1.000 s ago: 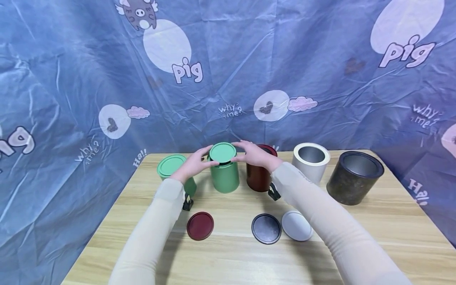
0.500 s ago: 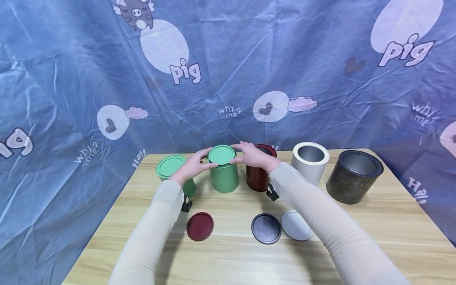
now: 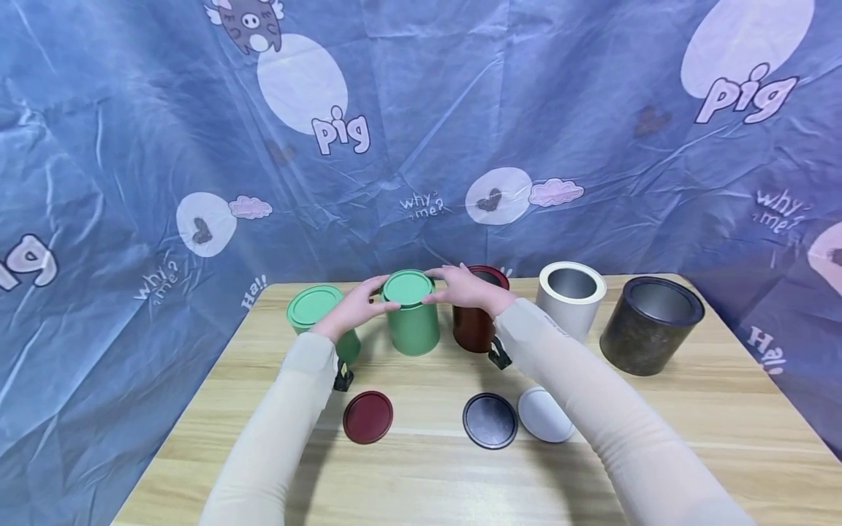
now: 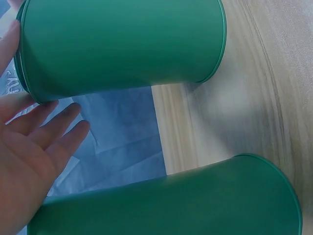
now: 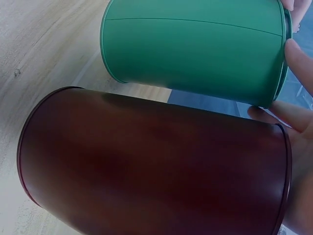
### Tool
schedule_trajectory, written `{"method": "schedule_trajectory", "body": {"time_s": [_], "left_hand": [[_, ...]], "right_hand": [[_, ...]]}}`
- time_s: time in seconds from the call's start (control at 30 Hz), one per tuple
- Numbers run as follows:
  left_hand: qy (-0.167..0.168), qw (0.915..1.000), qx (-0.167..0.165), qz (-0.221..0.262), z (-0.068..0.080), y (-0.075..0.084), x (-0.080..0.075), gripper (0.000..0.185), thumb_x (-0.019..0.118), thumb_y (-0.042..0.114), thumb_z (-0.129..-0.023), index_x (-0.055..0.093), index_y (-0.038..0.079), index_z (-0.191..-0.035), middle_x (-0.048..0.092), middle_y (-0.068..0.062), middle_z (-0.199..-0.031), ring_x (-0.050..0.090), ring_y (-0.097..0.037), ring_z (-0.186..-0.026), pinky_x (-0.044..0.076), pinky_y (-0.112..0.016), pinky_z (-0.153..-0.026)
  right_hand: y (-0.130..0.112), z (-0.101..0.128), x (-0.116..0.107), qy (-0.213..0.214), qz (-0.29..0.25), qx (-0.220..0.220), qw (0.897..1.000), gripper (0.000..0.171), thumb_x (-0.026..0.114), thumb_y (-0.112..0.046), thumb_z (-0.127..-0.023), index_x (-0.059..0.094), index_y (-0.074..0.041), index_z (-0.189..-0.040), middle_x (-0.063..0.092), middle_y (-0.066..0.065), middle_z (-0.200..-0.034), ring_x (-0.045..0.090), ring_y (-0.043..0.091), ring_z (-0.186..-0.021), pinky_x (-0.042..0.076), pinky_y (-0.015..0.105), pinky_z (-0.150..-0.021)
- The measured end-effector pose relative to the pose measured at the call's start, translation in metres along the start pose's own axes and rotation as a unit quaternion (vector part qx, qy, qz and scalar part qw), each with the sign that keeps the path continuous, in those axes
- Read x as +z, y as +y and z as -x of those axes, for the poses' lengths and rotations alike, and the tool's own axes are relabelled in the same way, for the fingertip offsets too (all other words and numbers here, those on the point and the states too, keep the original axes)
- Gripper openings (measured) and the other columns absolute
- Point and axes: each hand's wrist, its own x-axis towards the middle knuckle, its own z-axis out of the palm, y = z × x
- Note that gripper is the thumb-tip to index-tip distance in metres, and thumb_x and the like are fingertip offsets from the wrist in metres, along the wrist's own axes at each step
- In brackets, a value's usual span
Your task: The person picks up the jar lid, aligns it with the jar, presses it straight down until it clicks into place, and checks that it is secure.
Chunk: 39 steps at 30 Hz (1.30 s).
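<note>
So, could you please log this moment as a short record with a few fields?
left hand: fingers straight, touching the rim of the round green lid
right hand: fingers on the same lid's other side
lid: sits on the middle green metal tin
lidded: second green tin, far left
open tins: dark red, white, dark grey
loose lids on wooden table: dark red, grey, white
</note>
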Motion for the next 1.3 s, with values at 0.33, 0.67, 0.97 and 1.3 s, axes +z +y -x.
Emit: {"method": "schedule_trajectory", "body": {"time_s": [0.33,0.67,0.97,1.3], "left_hand": [[-0.007,0.9999,-0.014,0.001,0.002,-0.005,0.001,0.076,0.063,0.036,-0.093,0.026,0.005,-0.153,0.028,-0.018,-0.157,0.034,-0.037,-0.141,0.030,-0.050,-0.115],[-0.017,0.9991,-0.029,0.025,0.005,-0.001,0.001,0.081,0.062,0.042,-0.092,0.024,0.006,-0.153,0.023,-0.017,-0.159,0.026,-0.037,-0.144,0.024,-0.051,-0.118],[-0.010,0.9968,-0.030,0.073,0.006,-0.002,0.004,0.078,0.063,0.036,-0.091,0.025,0.009,-0.154,0.024,-0.018,-0.158,0.038,-0.039,-0.138,0.032,-0.049,-0.114],[-0.010,0.9977,-0.042,0.052,0.006,0.001,0.007,0.075,0.059,0.032,-0.095,0.020,0.010,-0.155,0.021,-0.018,-0.159,0.044,-0.040,-0.133,0.038,-0.049,-0.110]], "right_hand": [[-0.003,-0.001,0.001,-0.014,-0.014,0.014,1.000,0.065,0.067,-0.033,-0.091,0.044,-0.002,-0.144,0.048,0.016,-0.145,0.037,0.031,-0.141,-0.001,0.057,-0.120],[-0.012,0.000,-0.002,-0.016,-0.052,0.050,0.997,0.065,0.069,-0.029,-0.088,0.046,-0.003,-0.143,0.050,0.014,-0.143,0.038,0.030,-0.140,0.001,0.053,-0.121],[-0.017,0.002,0.000,-0.001,-0.091,0.106,0.990,0.067,0.072,-0.033,-0.084,0.047,-0.013,-0.143,0.048,0.013,-0.146,0.032,0.033,-0.142,0.021,0.049,-0.119],[-0.025,0.001,-0.002,0.000,-0.075,0.145,0.987,0.068,0.073,-0.034,-0.083,0.048,-0.015,-0.143,0.047,0.011,-0.147,0.037,0.030,-0.140,0.034,0.045,-0.114]]}}
